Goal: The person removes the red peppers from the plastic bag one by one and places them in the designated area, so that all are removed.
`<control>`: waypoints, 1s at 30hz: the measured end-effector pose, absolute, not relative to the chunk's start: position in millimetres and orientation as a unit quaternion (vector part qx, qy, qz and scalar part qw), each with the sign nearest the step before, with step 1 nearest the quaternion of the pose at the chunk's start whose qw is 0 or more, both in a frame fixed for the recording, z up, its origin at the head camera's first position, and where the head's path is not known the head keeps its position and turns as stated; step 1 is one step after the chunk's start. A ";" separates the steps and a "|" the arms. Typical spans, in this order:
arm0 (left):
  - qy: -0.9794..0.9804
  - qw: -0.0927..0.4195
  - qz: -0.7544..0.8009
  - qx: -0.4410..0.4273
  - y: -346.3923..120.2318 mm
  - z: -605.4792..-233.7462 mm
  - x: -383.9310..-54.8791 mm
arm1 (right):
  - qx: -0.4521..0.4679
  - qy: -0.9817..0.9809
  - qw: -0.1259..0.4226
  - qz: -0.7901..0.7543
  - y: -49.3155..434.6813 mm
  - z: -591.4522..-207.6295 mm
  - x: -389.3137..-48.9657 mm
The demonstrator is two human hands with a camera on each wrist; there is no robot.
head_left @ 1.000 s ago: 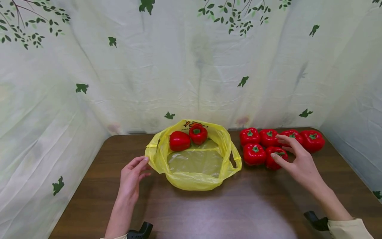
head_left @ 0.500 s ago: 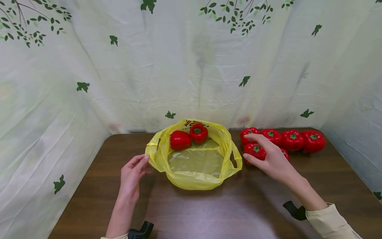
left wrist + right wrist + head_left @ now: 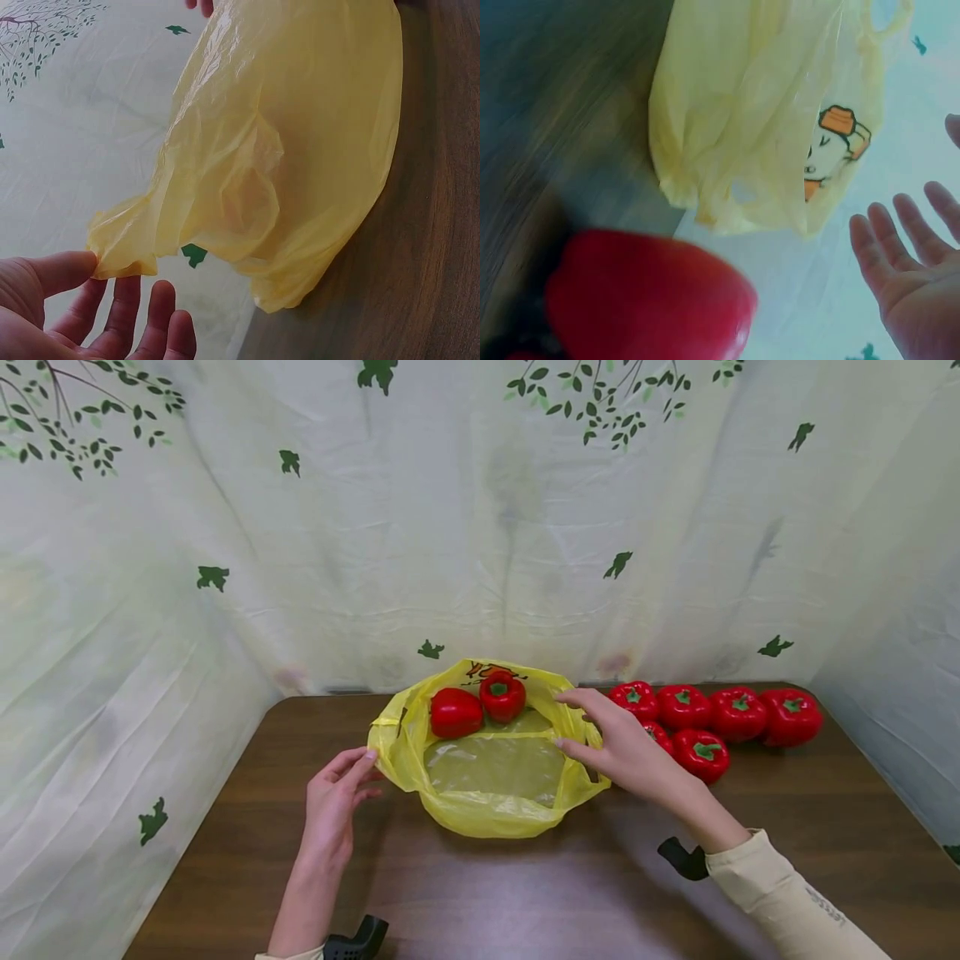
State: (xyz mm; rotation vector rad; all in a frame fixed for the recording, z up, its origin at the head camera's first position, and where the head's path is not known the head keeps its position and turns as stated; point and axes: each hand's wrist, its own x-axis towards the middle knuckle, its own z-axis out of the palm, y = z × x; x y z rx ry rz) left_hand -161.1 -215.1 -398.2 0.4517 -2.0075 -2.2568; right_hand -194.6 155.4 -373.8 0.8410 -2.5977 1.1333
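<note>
A yellow plastic bag [image 3: 487,822] stands with its mouth spread wide in the head view. Two red bell peppers [image 3: 456,713] lie inside, against its back left wall. My left hand [image 3: 337,793] pinches the bag's left edge; in the left wrist view, thumb and forefinger grip a corner of the film [image 3: 124,240] while the other fingers are spread. Over the bag's right rim, my right hand [image 3: 630,747] holds nothing, its fingers and thumb apart. The right wrist view has that hand [image 3: 922,285] beside the bag's printed side [image 3: 742,150].
Several more red bell peppers [image 3: 701,755] sit in two rows on the brown wooden table [image 3: 510,902], right of the bag. One of them is partly behind my right hand. A pale leaf-printed curtain [image 3: 450,527] hangs behind the table and along its sides.
My right hand has moved left from over the peppers to the bag's right rim, with nothing in it. My left hand keeps its pinch on the bag, which stays in place.
</note>
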 end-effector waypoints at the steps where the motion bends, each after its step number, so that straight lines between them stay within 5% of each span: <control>1: -0.656 0.044 -0.739 0.147 -215.1 -398.4 -161.2 | 0.282 -0.874 0.088 0.385 151.7 -374.2 -197.4; 30: -0.660 0.051 -0.736 0.143 -217.2 -399.0 -161.6 | 0.187 -0.899 0.033 0.394 89.4 -417.9 -272.1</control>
